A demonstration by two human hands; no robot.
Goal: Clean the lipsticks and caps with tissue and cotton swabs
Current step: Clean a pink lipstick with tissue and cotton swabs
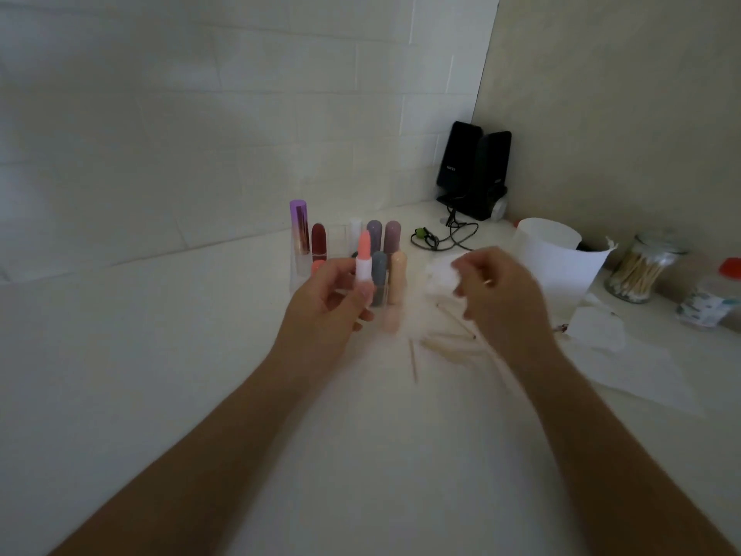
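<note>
My left hand (333, 298) holds an uncapped lipstick (364, 256) upright, a coral-pink bullet in a white tube. To its right my right hand (497, 292), blurred, pinches a crumpled white tissue (441, 274) near the lipstick. Behind the hands a clear organiser (298, 270) holds several capped lipsticks: purple, dark red, grey, mauve and beige. Several used cotton swabs (445, 343) lie on the white table between my forearms.
A white cup-shaped bin (553, 262) stands at the right, with a glass jar of cotton swabs (637, 270) and a small tissue pack (705, 307) beyond it. Flat tissues (625, 355) lie at the right. Black speakers (473, 170) with cables sit in the corner.
</note>
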